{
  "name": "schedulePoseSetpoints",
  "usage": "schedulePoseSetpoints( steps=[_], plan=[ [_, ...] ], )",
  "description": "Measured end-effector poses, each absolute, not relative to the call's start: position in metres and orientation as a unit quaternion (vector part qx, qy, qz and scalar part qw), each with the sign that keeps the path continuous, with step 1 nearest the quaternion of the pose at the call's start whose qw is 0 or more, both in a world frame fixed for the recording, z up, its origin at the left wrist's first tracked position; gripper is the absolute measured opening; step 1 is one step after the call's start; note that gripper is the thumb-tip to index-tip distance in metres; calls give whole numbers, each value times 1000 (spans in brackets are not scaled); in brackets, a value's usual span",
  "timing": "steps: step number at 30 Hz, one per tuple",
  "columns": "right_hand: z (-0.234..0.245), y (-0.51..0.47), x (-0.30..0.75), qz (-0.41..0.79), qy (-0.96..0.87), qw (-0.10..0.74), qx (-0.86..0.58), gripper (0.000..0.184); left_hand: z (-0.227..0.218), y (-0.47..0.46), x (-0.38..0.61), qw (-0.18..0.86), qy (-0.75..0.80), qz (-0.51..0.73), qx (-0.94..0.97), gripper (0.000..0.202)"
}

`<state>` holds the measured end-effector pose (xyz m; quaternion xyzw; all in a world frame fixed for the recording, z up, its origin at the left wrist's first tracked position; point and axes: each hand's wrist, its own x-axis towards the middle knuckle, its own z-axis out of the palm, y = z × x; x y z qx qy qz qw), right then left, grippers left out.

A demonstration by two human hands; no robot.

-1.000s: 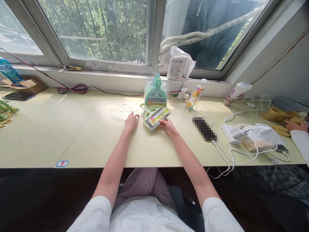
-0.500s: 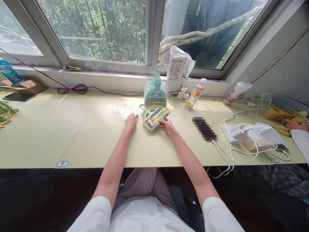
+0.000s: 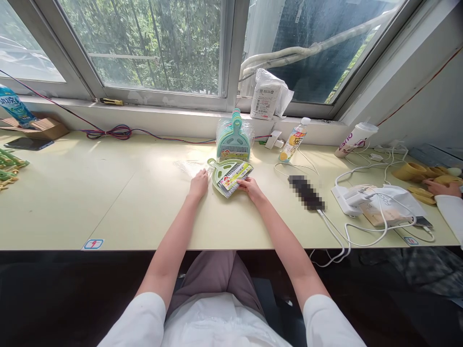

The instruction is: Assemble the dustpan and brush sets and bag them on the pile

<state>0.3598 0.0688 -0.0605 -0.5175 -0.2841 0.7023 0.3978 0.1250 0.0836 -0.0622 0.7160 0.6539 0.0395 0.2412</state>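
So my right hand (image 3: 250, 189) is pinching this green dustpan set (image 3: 230, 177); left hand (image 3: 199, 184), apart from it, is at some clear plastic (image 3: 188, 168), can't tell if gripping.

Light green dustpan (image 3: 219, 166), yellow label (image 3: 236, 176)

Along the back edge of the desk (image 3: 126, 207), a red-and-blue cable coil (image 3: 121, 131) lies right of an open cardboard box (image 3: 52, 129) with a blue packet (image 3: 16, 108) tilted in it. Farther right along that edge stand a juice bottle (image 3: 293, 140) and a lidded cup (image 3: 356, 140). Toward the front edge, at right, a white power strip (image 3: 343, 202) lies beside a soft white-and-tan pack (image 3: 376, 214).
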Motion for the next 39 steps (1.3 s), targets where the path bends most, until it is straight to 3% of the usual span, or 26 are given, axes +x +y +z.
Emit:
schedulePoseSetpoints(
  steps=[6,16,24,30,36,39],
  plan=[
    [-63,70,360,710,-297,379,-514,26,-64,85,125,182,655,12,734,57],
    [-57,68,360,711,-321,362,-511,28,-70,89,121,153,694,90,698,68],
    [-59,68,360,711,-316,370,-507,31,-68,89,130,167,536,165,811,68],
    [-65,70,362,713,-302,397,-492,34,-56,86,135,187,528,212,801,66],
    [-60,69,361,702,-297,430,-484,37,-35,82,144,149,616,376,675,54],
    [-58,69,361,697,-298,447,-475,37,-34,85,141,154,687,471,531,69]
  ],
)
